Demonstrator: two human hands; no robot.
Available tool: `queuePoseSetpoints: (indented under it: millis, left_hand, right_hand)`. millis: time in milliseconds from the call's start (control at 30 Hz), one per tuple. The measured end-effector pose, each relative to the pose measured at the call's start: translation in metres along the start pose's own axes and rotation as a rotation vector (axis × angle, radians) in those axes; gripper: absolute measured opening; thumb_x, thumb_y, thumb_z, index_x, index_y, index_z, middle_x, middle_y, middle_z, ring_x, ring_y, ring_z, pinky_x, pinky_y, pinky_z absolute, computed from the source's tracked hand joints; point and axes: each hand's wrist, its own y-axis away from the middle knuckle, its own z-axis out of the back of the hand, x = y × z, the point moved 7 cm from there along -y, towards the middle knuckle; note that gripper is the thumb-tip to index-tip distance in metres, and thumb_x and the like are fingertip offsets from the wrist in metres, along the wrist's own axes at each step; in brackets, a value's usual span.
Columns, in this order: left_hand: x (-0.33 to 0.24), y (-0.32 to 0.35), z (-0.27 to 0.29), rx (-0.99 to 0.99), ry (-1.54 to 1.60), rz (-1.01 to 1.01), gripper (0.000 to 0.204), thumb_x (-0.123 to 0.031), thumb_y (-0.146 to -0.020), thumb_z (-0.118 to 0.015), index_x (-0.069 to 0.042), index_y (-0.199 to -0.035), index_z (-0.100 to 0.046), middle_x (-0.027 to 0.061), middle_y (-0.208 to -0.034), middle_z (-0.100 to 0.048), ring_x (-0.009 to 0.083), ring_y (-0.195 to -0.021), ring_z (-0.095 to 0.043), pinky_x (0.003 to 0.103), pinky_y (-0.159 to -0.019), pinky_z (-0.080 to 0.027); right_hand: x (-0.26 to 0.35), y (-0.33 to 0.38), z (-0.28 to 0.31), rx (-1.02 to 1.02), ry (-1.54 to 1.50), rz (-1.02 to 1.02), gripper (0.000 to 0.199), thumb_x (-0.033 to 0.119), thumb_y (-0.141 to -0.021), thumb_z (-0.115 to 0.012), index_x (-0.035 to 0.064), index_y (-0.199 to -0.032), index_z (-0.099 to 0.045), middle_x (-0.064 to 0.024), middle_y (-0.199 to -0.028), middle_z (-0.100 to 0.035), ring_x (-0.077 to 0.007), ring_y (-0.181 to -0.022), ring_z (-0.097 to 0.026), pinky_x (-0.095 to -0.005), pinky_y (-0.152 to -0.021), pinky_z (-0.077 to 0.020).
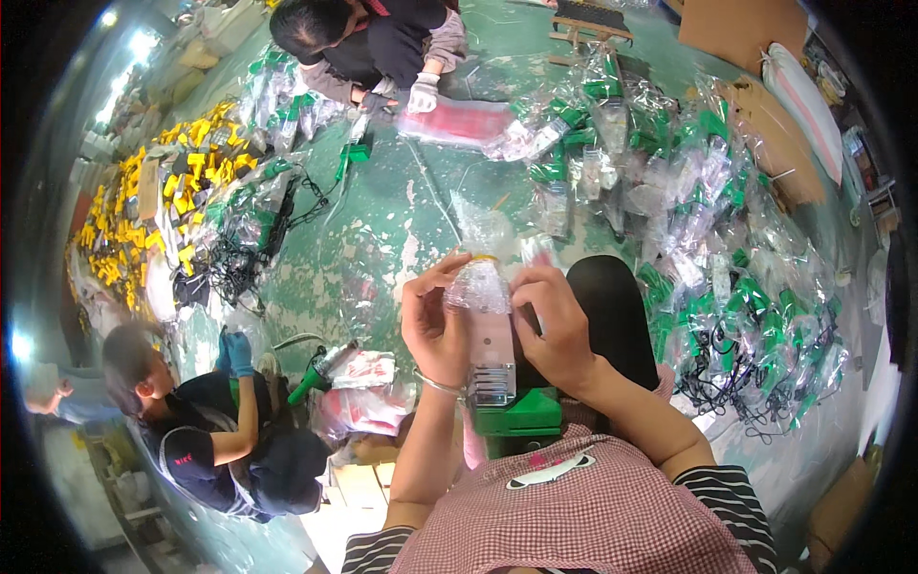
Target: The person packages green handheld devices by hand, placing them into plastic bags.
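Left hand (435, 325): fingers closed on the left edge of the clear plastic bag (481, 287).
Right hand (553, 330): fingers clamped on its right edge.
Bag: upright between both hands, above the green block (516, 413).
Surroundings: bagged green items (708, 277) heaped right; green floor (382, 239).

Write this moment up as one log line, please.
left hand: holds clear bag | right hand: holds same bag | bag: over lap, green part below | floor: bagged green items heaped right
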Motion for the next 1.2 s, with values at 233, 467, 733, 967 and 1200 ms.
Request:
queuePoseSetpoints:
  millis: [233, 467, 733, 967, 1200]
  left_hand:
    - [-0.006, 0.01, -0.003, -0.071, 0.168, 0.015, 0.016, 0.005, -0.088, -0.056, -0.003, -0.099, -0.046, 0.0199, -0.109, -0.061, 0.0248, -0.105, -0.059, 0.036, -0.096, -0.043]
    - [0.009, 0.021, 0.019, -0.115, 0.037, 0.075, 0.016, 0.01, -0.085, -0.056, -0.001, -0.096, -0.051, 0.0161, -0.105, -0.062, 0.0188, -0.099, -0.06, 0.029, -0.088, -0.045]
    - [-0.021, 0.058, 0.032, 0.026, -0.47, -0.02, 0.022, 0.017, -0.074, -0.056, 0.0, -0.087, -0.059, 0.0118, -0.089, -0.064, 0.0227, -0.086, -0.062, 0.03, -0.081, -0.047]
    - [-0.013, 0.174, 0.059, 0.292, -0.648, 0.351, 0.047, -0.01, -0.058, -0.079, -0.004, -0.097, -0.054, 0.0121, -0.084, -0.052, 0.0306, -0.075, -0.054, 0.039, -0.065, -0.045]
    - [-0.016, 0.234, 0.081, 0.046, -0.751, 0.522, 0.06, -0.002, -0.064, -0.071, 0.001, -0.119, -0.047, 0.0146, -0.107, -0.051, 0.0263, -0.095, -0.053, 0.035, -0.082, -0.045]
  right_hand:
    - [0.007, 0.001, 0.008, -0.02, 0.04, -0.015, 0.034, -0.013, -0.072, -0.061, 0.0039, -0.102, -0.057, -0.0141, -0.091, -0.057, -0.032, -0.085, -0.059, -0.0375, -0.072, -0.0484]
    - [0.008, 0.015, 0.006, 0.037, -0.046, -0.076, 0.026, -0.012, -0.071, -0.064, 0.0052, -0.09, -0.06, -0.0108, -0.09, -0.059, -0.0274, -0.081, -0.062, -0.0337, -0.07, -0.0498]
    - [-0.008, 0.017, 0.007, 0.113, -0.02, -0.141, 0.024, -0.01, -0.071, -0.065, 0.0056, -0.089, -0.061, -0.0099, -0.09, -0.062, -0.0272, -0.082, -0.063, -0.0335, -0.069, -0.0504]
    - [-0.012, 0.044, 0.005, 0.398, -0.201, -0.297, 0.017, -0.007, -0.074, -0.064, 0.0039, -0.086, -0.064, -0.0086, -0.088, -0.063, -0.0223, -0.078, -0.064, -0.0302, -0.068, -0.0498]
    - [-0.242, 0.072, -0.037, -0.258, -0.48, -1.003, 0.018, 0.004, -0.085, -0.058, -0.0003, -0.102, -0.063, -0.0066, -0.095, -0.066, -0.0145, -0.087, -0.062, -0.0277, -0.081, -0.0488]
